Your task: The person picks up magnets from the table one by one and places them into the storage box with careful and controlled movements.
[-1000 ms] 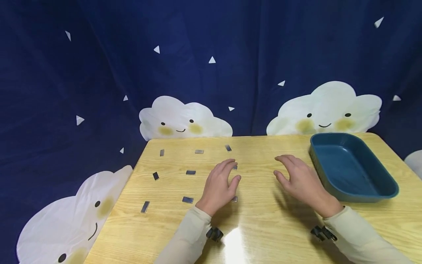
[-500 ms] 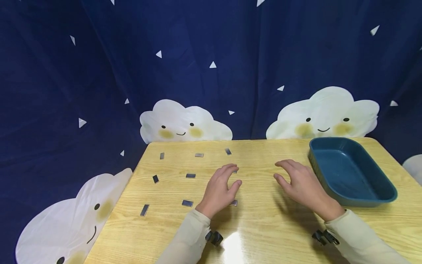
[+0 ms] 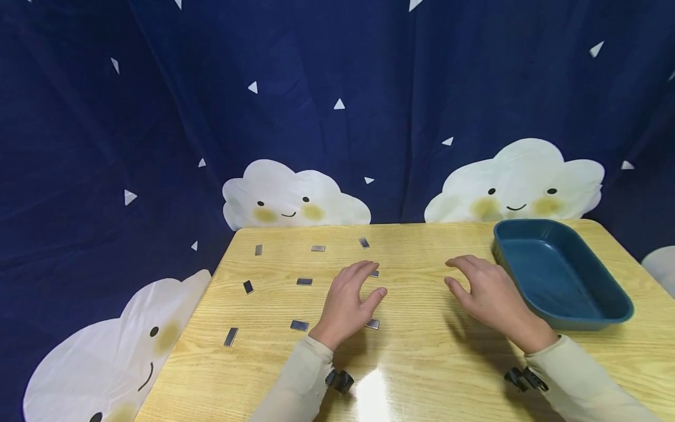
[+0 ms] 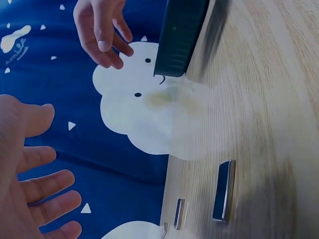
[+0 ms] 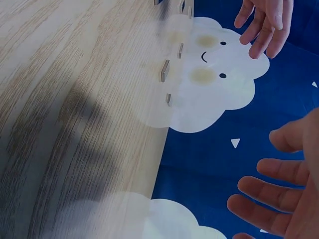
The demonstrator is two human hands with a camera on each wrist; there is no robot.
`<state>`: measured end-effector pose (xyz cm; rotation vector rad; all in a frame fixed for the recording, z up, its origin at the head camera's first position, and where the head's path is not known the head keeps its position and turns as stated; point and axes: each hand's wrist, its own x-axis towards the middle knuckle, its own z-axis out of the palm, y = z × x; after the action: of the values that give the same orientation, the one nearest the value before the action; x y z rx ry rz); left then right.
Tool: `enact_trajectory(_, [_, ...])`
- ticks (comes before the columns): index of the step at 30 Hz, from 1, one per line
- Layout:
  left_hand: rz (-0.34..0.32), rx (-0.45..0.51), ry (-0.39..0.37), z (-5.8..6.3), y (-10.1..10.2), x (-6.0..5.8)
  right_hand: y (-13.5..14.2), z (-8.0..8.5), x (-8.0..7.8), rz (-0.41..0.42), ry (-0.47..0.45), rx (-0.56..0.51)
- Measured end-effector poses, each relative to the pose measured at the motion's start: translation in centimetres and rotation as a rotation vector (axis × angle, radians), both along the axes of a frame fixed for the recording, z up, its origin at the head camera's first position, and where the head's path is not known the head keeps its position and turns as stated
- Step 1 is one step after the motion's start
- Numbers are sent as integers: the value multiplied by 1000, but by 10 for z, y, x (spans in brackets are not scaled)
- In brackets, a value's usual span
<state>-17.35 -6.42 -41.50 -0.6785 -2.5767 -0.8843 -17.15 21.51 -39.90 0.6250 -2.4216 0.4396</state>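
My left hand (image 3: 345,305) hovers over the middle of the table, fingers loosely bent and holding nothing. Partly behind it lie two small flat rectangular pieces, dark with shiny metallic edges: one near the fingertips (image 3: 374,274) and another by the thumb side (image 3: 372,324). Several similar pieces (image 3: 304,282) are spread in loose rows to its left. In the left wrist view a nearer piece (image 4: 223,191) shows its bright edge. My right hand (image 3: 493,296) is raised above the table, thumb apart from relaxed fingers, nothing held. It is nearest to a dark teal rectangular tub (image 3: 559,269).
The light wood table (image 3: 422,363) reaches back to a navy curtain (image 3: 316,58) with smiling white clouds. The tub's raised wall stands at the table's right side, beside my right hand. Black straps (image 3: 340,381) sit around both wrists.
The head view tipped upward slightly, so the table appears lower. My right hand has shifted a little to the right; the left hand barely moved. The pieces and tub stay in place.
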Motion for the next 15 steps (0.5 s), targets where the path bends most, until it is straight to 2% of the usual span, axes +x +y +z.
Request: enact_trajectory(15, [13,11,-26,-1,-4,-1,13,5,-3,-48,-52,52])
